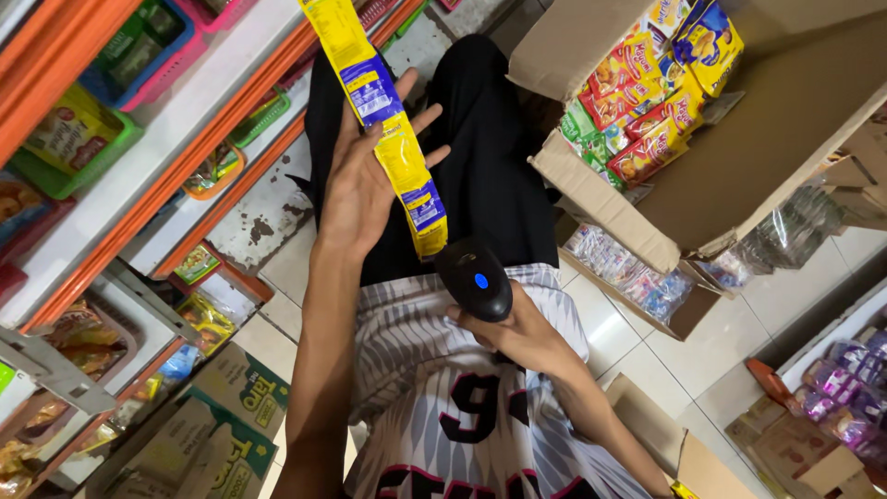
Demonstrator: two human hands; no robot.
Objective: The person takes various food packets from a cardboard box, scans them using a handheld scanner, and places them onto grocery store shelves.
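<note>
Floor: pale tiled shop floor (637, 333), narrow aisle.
Shelving: orange-edged white shelves (176, 157) at left — green and pink plastic baskets (69, 148) holding packets.
Left hand (356, 180): palm open, fingers spread, propping up a long yellow-and-blue strip of sachets (393, 129).
Right hand (513, 328): gripping a black handheld scanner (473, 277) just below the strip's end.
Box: open brown cardboard carton (739, 157) at right — red and yellow snack packets (647, 88) inside.

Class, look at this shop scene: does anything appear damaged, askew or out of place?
Yes. The floor patch beside the shelves is chipped and stained, with dark marks where the surface has worn away. The cardboard box of snack packets sits tilted.
</note>
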